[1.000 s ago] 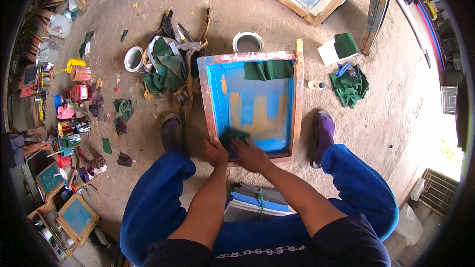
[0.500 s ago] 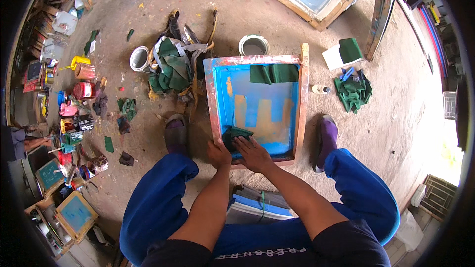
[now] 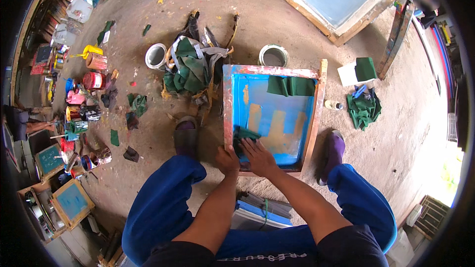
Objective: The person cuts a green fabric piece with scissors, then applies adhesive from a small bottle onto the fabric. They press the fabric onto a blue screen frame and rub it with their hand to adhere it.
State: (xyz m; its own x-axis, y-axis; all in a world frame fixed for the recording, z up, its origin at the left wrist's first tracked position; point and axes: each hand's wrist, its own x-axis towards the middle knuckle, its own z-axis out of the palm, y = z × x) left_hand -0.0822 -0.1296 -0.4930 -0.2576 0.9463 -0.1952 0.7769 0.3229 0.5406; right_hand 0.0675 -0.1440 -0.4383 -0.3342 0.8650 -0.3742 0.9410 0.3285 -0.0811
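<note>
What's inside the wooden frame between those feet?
A blue screen with tan patches; a creased green cloth at the far right; another green cloth under the right hand. The screen beneath both cloths is hidden.

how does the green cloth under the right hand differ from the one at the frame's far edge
The near cloth sits under the right hand; the far cloth lies spread, untouched. The near cloth is at near left in the frame, the far cloth at far right. Both are green.
</note>
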